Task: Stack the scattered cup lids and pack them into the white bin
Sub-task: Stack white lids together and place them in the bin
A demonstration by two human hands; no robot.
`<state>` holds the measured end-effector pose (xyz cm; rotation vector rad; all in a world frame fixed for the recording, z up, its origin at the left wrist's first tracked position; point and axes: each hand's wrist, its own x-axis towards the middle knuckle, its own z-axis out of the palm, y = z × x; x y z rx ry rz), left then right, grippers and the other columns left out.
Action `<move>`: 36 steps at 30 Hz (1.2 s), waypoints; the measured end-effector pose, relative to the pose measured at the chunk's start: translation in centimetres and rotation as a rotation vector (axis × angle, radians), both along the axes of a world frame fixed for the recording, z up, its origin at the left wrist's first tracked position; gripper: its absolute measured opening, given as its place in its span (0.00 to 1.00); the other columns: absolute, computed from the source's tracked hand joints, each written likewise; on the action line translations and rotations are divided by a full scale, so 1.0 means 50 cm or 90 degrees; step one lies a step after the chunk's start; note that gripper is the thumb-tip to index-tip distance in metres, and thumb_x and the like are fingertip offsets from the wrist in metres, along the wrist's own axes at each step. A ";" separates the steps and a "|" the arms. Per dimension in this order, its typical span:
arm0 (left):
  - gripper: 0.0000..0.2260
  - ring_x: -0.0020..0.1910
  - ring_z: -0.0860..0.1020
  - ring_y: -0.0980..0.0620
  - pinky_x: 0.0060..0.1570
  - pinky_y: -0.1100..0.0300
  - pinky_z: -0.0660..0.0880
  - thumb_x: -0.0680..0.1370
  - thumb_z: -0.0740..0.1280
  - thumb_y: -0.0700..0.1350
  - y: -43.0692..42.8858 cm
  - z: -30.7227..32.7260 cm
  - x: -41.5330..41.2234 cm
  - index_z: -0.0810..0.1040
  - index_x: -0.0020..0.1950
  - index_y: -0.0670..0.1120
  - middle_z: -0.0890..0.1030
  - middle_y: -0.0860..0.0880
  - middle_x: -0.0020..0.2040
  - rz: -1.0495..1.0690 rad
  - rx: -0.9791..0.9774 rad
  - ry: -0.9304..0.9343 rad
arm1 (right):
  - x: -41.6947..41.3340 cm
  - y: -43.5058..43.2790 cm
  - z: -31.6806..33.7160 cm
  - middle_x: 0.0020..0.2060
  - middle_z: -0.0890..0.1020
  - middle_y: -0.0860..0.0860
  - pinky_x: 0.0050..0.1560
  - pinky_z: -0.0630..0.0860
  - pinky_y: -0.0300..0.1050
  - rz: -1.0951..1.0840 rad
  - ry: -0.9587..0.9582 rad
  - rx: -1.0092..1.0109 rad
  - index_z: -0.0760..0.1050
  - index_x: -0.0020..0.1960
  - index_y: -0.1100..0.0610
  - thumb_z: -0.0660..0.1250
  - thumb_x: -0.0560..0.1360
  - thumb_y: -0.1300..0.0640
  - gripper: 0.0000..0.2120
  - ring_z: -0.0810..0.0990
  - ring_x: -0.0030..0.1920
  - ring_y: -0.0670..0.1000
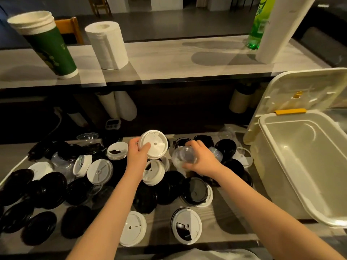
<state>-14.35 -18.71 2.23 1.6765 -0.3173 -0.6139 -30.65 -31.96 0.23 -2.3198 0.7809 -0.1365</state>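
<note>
Several black, white and clear cup lids (48,188) lie scattered over the low counter in front of me. My left hand (137,152) holds a white lid (155,142) up above the pile, its top facing me. Just to the right, my right hand (201,160) grips a clear dome lid (183,156) low over the heap. The white bin (293,166) stands at the right with nothing visible inside, its hinged cover (304,91) raised behind it.
A raised shelf (169,59) runs across the back with a green stack of paper cups (47,44), a paper towel roll (108,45), a green bottle (259,25) and a tall white roll (281,29). Rolls and a small timer sit beneath it.
</note>
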 end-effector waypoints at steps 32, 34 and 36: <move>0.12 0.55 0.75 0.52 0.59 0.49 0.73 0.79 0.62 0.40 -0.361 0.087 -0.449 0.67 0.61 0.47 0.75 0.53 0.52 -0.088 -0.104 0.044 | -0.440 -0.387 0.004 0.66 0.69 0.53 0.64 0.68 0.48 -0.208 0.028 0.014 0.63 0.70 0.53 0.74 0.67 0.51 0.35 0.68 0.67 0.55; 0.12 0.54 0.75 0.52 0.59 0.50 0.73 0.79 0.62 0.39 -0.362 0.087 -0.447 0.68 0.61 0.47 0.75 0.53 0.52 -0.074 -0.107 0.037 | -0.432 -0.390 -0.007 0.67 0.69 0.55 0.64 0.67 0.47 -0.177 0.065 0.014 0.61 0.72 0.55 0.73 0.68 0.51 0.36 0.68 0.68 0.56; 0.12 0.56 0.75 0.50 0.60 0.50 0.73 0.79 0.62 0.39 -0.360 0.084 -0.446 0.68 0.61 0.47 0.75 0.52 0.53 -0.066 -0.105 0.030 | -0.424 -0.391 -0.013 0.68 0.69 0.55 0.65 0.66 0.47 -0.140 0.117 -0.012 0.61 0.73 0.55 0.72 0.69 0.50 0.36 0.67 0.68 0.57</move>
